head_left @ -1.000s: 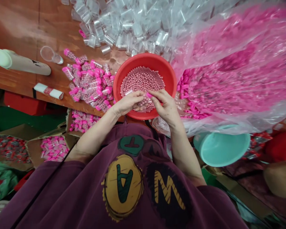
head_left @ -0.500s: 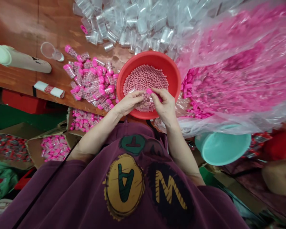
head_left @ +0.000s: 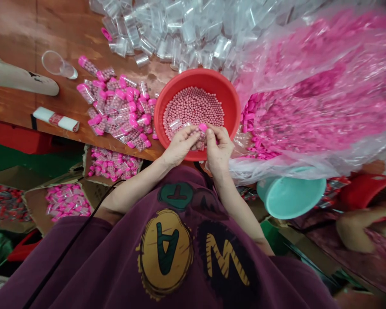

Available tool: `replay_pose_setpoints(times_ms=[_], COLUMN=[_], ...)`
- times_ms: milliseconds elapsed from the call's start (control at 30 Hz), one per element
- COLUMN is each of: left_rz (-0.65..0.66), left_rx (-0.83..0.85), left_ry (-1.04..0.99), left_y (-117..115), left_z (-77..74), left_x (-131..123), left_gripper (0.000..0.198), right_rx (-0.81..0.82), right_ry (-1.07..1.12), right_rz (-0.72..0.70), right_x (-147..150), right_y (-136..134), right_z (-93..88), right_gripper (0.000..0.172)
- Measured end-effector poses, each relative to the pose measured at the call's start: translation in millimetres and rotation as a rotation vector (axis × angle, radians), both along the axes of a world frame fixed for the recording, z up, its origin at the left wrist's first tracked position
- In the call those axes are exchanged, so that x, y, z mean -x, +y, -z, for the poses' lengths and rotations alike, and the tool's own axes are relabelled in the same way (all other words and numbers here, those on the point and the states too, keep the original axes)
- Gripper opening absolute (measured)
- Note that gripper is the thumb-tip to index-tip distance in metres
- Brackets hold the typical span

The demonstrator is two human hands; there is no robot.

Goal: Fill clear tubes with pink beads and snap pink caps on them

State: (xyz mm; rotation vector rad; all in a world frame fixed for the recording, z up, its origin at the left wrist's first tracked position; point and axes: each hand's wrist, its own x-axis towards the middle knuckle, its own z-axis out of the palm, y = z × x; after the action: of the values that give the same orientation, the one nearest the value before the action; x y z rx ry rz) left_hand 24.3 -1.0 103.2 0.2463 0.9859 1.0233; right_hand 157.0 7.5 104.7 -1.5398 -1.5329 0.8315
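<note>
Red bowl [head_left: 197, 74] hemmed in: filled tubes [head_left: 119, 111] just beside its left, clear tubes [head_left: 180, 30] heaped behind, bag of pink caps [head_left: 309, 86] crowding right. Bare counter [head_left: 64, 25] far left. Near edge probably open.

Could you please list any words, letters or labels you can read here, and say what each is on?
"T", upside down, on the purple shirt.
"A", upside down, same shirt.
"M" or "W", same shirt.
Dark mark on the white tube: too blurred.
</note>
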Motion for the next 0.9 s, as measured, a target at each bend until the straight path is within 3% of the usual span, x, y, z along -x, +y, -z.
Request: replay_pose_setpoints(times_ms=[233, 600, 733, 800, 900], left_rz=[0.023, 0.068, 0.131, 0.191, 0.338], left_rx=[-0.015, 0.049, 0.028, -0.02, -0.099], left_ry=[0.024, 0.106, 0.014, -0.027, -0.005], left_y=[2.5, -2.7, -2.7, -3.5, -5.0], left_z=[-5.3, -8.5, -5.5, -3.8, -5.2], left_x=[1.6, 9.3, 17.0, 20.8, 23.8], left_gripper=[0.023, 0.019, 0.034, 0.044, 0.046], right_rx=[-0.035, -0.067, -0.043, -0.001, 0.105], right_ry=[-0.084, -0.203, -0.167, -0.103, 0.053], right_rz=[-0.031, -0.335, -0.416, -0.369, -0.139], right_x=[-1.8, -16.1, -22.7, -25.7, -22.1], right_y=[-2.9, -7.1, -3.0, 0.4, 7.4], right_z=[-4.3, -8.2, -16.2, -16.6, -7.6], right_gripper=[0.033, 0.038, 0.035, 0.038, 0.062])
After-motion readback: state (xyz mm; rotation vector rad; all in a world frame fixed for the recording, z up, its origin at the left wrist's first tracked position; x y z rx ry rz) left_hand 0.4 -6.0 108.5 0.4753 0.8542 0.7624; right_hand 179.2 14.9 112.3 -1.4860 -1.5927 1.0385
